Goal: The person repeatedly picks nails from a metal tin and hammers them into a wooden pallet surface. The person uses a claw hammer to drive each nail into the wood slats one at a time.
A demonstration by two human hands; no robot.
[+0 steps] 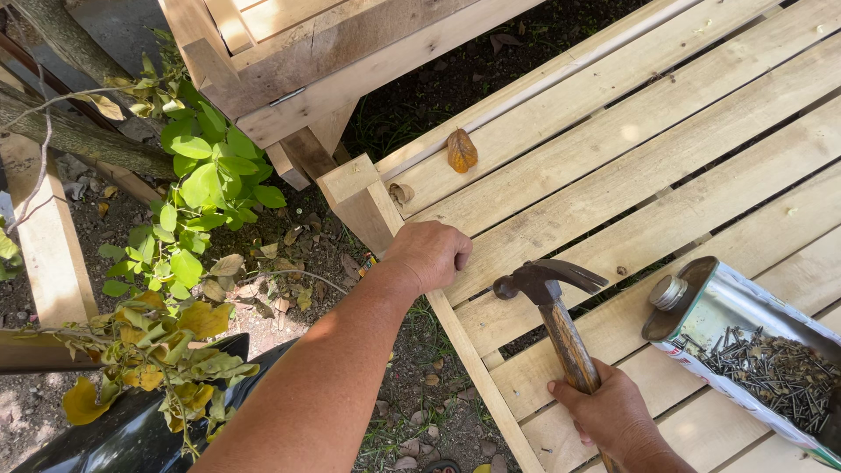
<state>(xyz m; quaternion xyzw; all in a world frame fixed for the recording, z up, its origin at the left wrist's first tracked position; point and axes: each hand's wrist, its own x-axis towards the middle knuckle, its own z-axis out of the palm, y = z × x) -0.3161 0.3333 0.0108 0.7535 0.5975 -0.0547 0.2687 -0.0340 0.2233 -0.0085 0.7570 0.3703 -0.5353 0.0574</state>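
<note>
Currently the work stands at the nailing step, judged from the poised tool: the right hand (613, 412) is closed around the worn wooden handle of a claw hammer (547, 285), its dark steel head raised just above the slatted frame (631, 166) of pale, rough-sawn boards. The left hand (427, 254) rests curled on the end of a slat near the corner post (359, 197), fingers pinched together; whether they hold a nail cannot be told. A cut-open metal can (701, 311) lying on the slats to the right holds loose dark nails (775, 368). Any strike calls for a square, controlled blow clear of the fingers.
</note>
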